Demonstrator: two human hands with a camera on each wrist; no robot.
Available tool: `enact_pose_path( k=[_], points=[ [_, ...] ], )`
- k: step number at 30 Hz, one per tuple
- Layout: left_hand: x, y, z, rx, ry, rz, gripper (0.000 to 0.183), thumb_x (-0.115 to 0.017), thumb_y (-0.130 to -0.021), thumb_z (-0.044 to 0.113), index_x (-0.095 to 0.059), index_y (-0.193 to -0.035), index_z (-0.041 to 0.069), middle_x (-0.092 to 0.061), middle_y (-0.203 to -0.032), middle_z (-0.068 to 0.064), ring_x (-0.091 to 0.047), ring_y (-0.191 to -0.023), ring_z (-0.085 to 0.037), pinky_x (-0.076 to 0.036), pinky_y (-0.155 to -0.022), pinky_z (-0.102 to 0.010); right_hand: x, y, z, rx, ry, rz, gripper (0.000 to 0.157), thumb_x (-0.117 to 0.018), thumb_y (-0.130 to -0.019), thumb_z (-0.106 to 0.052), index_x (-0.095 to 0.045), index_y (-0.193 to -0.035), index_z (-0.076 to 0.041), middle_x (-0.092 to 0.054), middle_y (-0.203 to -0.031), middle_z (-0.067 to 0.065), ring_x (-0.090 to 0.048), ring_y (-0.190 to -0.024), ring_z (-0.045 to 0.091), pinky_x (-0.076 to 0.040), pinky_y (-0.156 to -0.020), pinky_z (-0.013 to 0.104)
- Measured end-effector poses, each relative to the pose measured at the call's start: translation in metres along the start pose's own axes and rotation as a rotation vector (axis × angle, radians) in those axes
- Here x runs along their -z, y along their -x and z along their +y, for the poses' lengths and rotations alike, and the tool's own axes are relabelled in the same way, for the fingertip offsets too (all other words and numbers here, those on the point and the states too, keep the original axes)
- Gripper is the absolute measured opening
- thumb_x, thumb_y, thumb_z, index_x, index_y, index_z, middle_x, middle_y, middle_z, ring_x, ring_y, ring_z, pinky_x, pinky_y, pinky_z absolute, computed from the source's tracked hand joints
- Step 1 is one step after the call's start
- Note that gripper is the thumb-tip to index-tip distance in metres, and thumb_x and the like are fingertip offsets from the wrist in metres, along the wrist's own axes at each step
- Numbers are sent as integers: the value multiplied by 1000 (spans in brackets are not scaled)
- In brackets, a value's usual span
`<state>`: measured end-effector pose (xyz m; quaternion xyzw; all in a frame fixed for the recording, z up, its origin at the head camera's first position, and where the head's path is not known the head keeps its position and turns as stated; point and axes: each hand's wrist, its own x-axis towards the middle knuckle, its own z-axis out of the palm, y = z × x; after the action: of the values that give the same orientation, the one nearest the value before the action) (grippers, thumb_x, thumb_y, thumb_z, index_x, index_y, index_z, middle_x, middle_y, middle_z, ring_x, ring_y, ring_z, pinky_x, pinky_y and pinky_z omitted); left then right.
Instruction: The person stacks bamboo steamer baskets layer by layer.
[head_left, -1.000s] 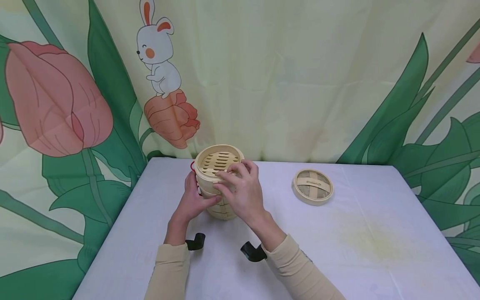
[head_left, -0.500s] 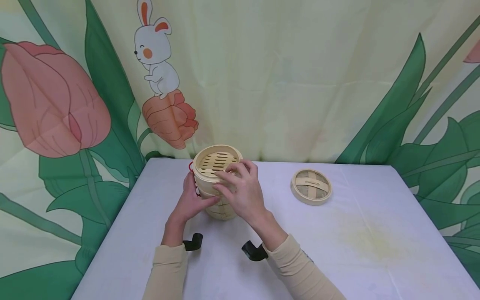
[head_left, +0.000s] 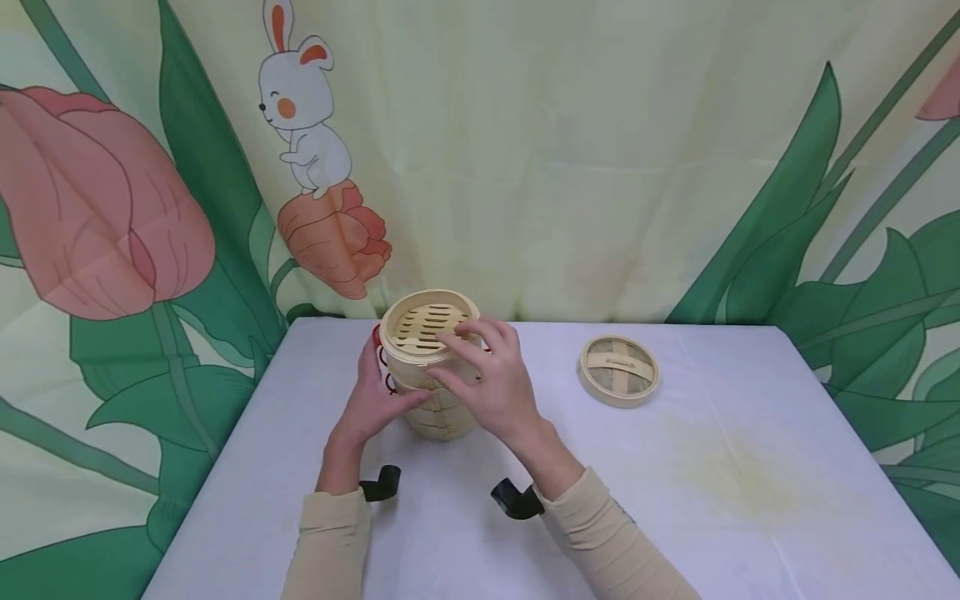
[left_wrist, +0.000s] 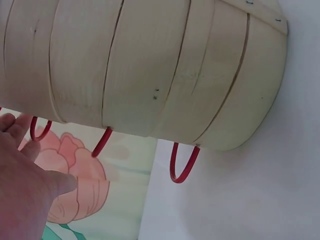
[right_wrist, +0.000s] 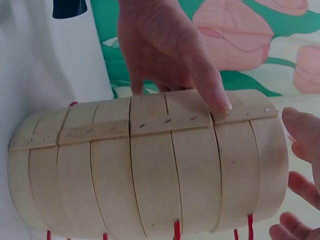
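Observation:
A stack of bamboo steamer baskets (head_left: 431, 332) stands upright near the far edge of the white table (head_left: 675, 500). Its top tier is uncovered and shows its slats. My left hand (head_left: 367, 404) grips the stack from the left, thumb on the front wall and fingers behind. My right hand (head_left: 495, 392) holds the top tier, fingers curled over its rim. In the left wrist view the stack's wall (left_wrist: 150, 70) fills the frame, with red wire loops (left_wrist: 182, 165) on its side. The right wrist view shows the stack (right_wrist: 150, 170), my left hand's thumb (right_wrist: 215, 95) on it and my right fingertips (right_wrist: 302, 132) at its rim.
The round bamboo lid (head_left: 618, 371) lies flat on the table to the right of the stack, about a hand's width from my right hand. A printed curtain (head_left: 562, 167) with a rabbit and tulips hangs right behind the table. Black wrist mounts (head_left: 380, 483) sit under my forearms.
Both hands and the stack have drifted slightly left in the view. The holds on the stack look the same, and the lid has not moved on the table.

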<state>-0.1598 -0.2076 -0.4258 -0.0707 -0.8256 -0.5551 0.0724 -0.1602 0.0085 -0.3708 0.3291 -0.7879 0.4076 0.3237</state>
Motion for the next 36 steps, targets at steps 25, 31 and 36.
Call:
enact_pose_path(
  k=[25,31,36],
  points=[
    [20,-4,20,-97,-2,22,120,-89,-71,16,-8,-160,12,-10,-165,-7,-2,-151,-24,-7,-116,-65,42,10,28,-5,4,65,50,-92,-73,-20,-75,-118,-9,-64,-118,9,-51,-116,36,-39,-99,48],
    [20,-7,30,-137,8,26,120,-88,-70,13,-10,-160,12,-12,-165,-9,-4,-151,-24,-6,-116,-65,55,15,39,-30,10,59,54,-91,-73,-19,-73,-123,-9,-64,-122,11,-50,-118,35,-38,-98,49],
    [17,-10,34,-151,-6,12,114,-86,-73,17,-13,-160,12,-13,-164,-9,-7,-150,-24,-7,-116,-64,63,20,51,-37,21,72,53,-91,-73,-17,-73,-122,-9,-64,-122,12,-51,-118,36,-37,-99,51]
  ],
)
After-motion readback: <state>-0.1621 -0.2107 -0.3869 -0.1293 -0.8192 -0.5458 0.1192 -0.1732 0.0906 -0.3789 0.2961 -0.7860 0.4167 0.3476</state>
